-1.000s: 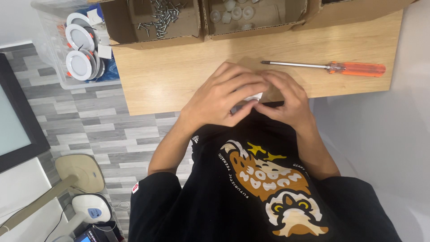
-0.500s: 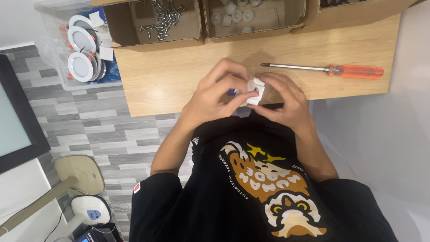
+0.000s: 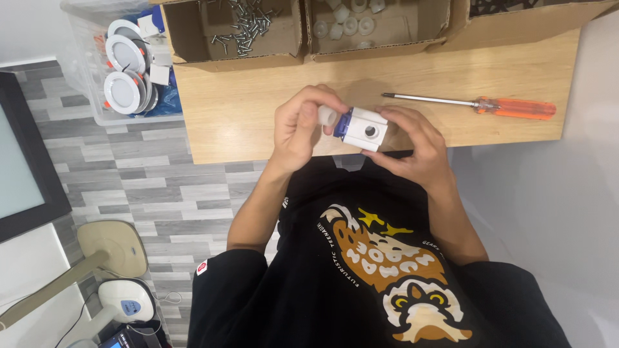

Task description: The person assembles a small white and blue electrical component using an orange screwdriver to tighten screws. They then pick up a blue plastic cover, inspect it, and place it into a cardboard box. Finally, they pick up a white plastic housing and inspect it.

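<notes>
Over the near edge of the wooden table point(image 3: 245, 109) I hold a small white plastic block point(image 3: 365, 127) with a round hole in its face and a blue part at its left end. My right hand point(image 3: 412, 145) grips the block from the right and below. My left hand point(image 3: 300, 125) pinches a small translucent white cap point(image 3: 327, 116) against the block's blue end. Both hands sit close together above my black printed shirt.
An orange-handled screwdriver point(image 3: 477, 104) lies on the table right of my hands. At the back stand cardboard boxes: one with screws point(image 3: 242, 22), one with white caps point(image 3: 348, 22). A clear bin with round white lamps point(image 3: 122, 71) sits on the floor at left.
My hands have lifted and parted, so the white block and the cap, hidden under my fingers a second ago, are now in plain view.
</notes>
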